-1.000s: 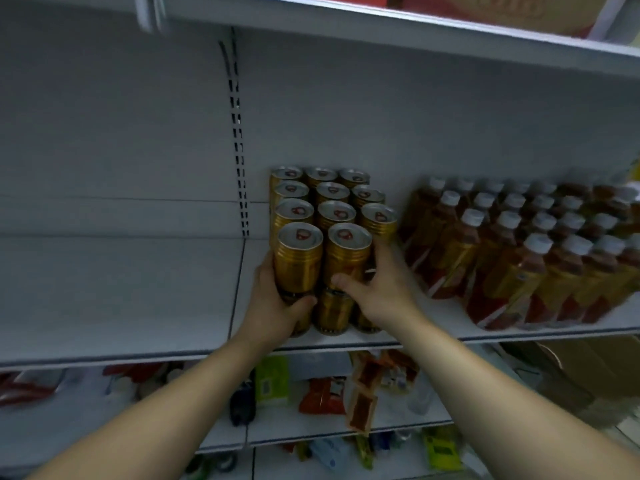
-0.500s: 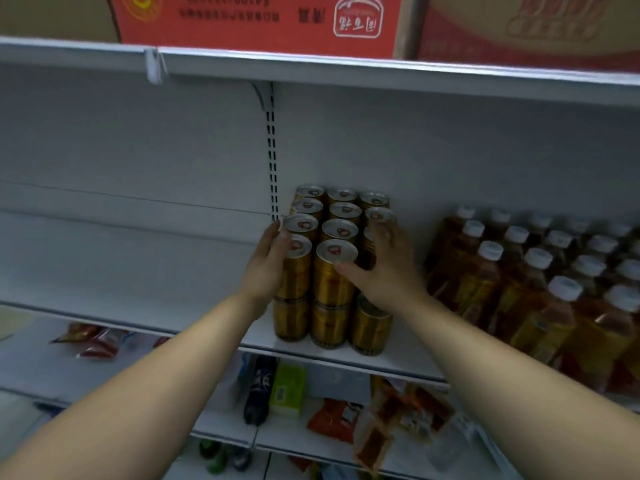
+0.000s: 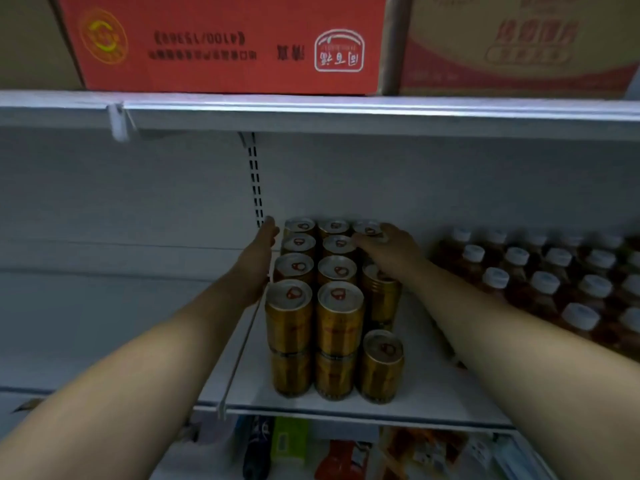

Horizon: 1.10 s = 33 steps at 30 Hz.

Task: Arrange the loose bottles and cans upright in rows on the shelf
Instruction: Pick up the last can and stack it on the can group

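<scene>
The gold cans (image 3: pixel 334 306) stand upright in a tight block on the white shelf (image 3: pixel 415 393), stacked two high in three columns running back toward the rear wall. The front of the right column is only one can tall: a single gold can (image 3: pixel 381 365) stands there at shelf level, just beside the two-high stacks to its left.

The left hand (image 3: pixel 259 258) lies flat and released against the left side of the block, fingers extended toward the back, touching the upper cans of the left column. The right hand (image 3: pixel 388 247) rests on top of the rear cans of the right column, palm down with fingers spread over the lids; whether it actually grips one cannot be told.

To the right, near the block but apart from it, white-capped bottles (image 3: pixel 550 282) of amber drink stand in rows on the same shelf. Above, a higher shelf carries a red carton (image 3: pixel 221 43) with its print upside down and a tan carton (image 3: pixel 519 43) beside it. Below the shelf edge, mixed packets (image 3: pixel 343 455) lie on a lower shelf.
</scene>
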### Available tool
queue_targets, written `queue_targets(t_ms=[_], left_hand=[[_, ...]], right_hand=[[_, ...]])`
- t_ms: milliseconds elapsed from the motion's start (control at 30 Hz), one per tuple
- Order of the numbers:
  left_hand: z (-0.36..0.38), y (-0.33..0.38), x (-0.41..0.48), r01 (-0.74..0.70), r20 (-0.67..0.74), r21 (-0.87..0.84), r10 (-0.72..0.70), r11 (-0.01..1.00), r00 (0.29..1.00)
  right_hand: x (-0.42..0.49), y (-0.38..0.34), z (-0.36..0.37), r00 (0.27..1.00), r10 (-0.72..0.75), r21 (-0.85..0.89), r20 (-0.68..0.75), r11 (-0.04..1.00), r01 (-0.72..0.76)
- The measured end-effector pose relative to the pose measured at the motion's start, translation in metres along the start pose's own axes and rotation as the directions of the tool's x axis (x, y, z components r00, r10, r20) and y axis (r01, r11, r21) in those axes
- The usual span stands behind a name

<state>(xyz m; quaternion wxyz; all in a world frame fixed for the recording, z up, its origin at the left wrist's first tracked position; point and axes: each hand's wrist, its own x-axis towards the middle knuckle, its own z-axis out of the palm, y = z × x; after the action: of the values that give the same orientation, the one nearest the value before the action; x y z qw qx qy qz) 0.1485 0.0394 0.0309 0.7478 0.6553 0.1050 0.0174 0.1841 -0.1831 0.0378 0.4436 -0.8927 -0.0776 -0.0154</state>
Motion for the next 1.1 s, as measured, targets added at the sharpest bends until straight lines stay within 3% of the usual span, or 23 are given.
queue_targets(t_ms=[67, 167, 300, 467, 533, 600, 667, 700, 767, 833, 867, 933, 1000, 1100], left_hand=[[0.003, 0.002, 0.010, 0.037, 0.040, -0.021, -0.036, 0.999, 0.999], [0.008, -0.009, 0.021, 0.102, 0.216, -0.168, -0.064, 0.980, 0.974], [0.009, -0.020, 0.031, 0.076, 0.245, -0.269, -0.008, 0.960, 0.969], [0.009, -0.020, 0.035, 0.035, 0.229, -0.263, 0.027, 0.964, 0.973], [0.009, -0.014, 0.028, 0.063, 0.180, -0.207, -0.025, 0.976, 0.983], [0.011, -0.004, 0.018, 0.038, 0.102, -0.039, -0.034, 0.999, 0.994], [0.010, 0.005, 0.006, -0.088, -0.007, 0.160, 0.091, 0.983, 0.996], [0.007, 0.007, -0.004, -0.186, -0.019, 0.265, 0.198, 0.946, 0.980], [0.000, 0.005, -0.037, -0.438, 0.150, 0.408, 0.415, 0.801, 0.898], [-0.003, -0.006, -0.064, -0.580, 0.400, 0.564, 0.421, 0.587, 0.814], [-0.004, -0.015, -0.067, -0.597, 0.476, 0.668, 0.362, 0.444, 0.802], [-0.001, -0.024, -0.070, -0.487, 0.426, 0.839, 0.263, 0.244, 0.866], [0.002, -0.022, -0.071, -0.407, 0.354, 0.887, 0.242, 0.219, 0.903], [0.001, -0.020, -0.080, -0.357, 0.331, 0.933, 0.299, 0.038, 0.895]], right_hand=[[0.010, 0.000, 0.004, 0.998, 0.041, 0.018, 0.048, 0.999, -0.041], [0.018, 0.006, 0.009, 0.995, 0.041, -0.011, 0.087, 0.999, -0.040], [0.018, 0.011, 0.008, 0.992, 0.004, 0.016, 0.128, 1.000, -0.006], [0.018, 0.009, 0.008, 0.989, 0.028, 0.046, 0.142, 0.998, -0.035], [0.014, 0.007, 0.007, 0.997, 0.034, 0.072, 0.073, 0.997, -0.039], [0.010, 0.007, 0.005, 0.991, 0.010, 0.014, -0.130, 1.000, -0.008], [0.000, 0.006, 0.003, 0.956, -0.115, -0.089, -0.270, 0.992, 0.095], [-0.007, 0.005, 0.001, 0.942, -0.196, -0.147, -0.274, 0.976, 0.161], [-0.026, 0.005, -0.001, 0.919, -0.343, -0.286, -0.194, 0.916, 0.281], [-0.042, 0.010, 0.002, 0.916, -0.398, -0.407, -0.048, 0.846, 0.346], [-0.048, 0.014, 0.005, 0.925, -0.378, -0.452, 0.023, 0.821, 0.347], [-0.050, 0.020, 0.009, 0.939, -0.328, -0.506, 0.102, 0.795, 0.333], [-0.050, 0.019, 0.010, 0.941, -0.325, -0.502, 0.094, 0.801, 0.327], [-0.068, 0.029, 0.007, 0.917, -0.388, -0.351, -0.089, 0.874, 0.336]])
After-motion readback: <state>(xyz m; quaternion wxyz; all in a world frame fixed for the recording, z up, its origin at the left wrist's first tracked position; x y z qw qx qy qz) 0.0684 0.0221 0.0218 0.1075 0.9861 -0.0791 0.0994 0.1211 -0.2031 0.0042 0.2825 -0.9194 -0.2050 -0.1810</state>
